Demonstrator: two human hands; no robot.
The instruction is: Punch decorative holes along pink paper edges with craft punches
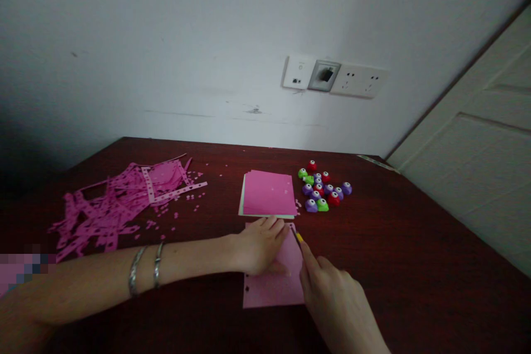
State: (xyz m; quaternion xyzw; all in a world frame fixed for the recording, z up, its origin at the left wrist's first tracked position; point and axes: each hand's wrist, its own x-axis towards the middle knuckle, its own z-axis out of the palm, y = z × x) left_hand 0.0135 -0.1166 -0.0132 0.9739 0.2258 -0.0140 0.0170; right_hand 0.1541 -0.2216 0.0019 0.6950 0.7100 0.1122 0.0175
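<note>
Nearest, the pink sheet (271,293) lies on the counter (398,238); the left hand (261,246) rests flat upon it, the thumb spread away from the fingers; at three o'clock of the sheet, the right hand (326,282) is pinching a yellow tool (299,237), near the one o'clock corner; beyond, at twelve o'clock, is the paper stack (269,193); at ten o'clock, the scraps (99,211); at one o'clock, colourful pieces (318,190); farthest, the sockets (360,81) on the wall (186,38).
</note>
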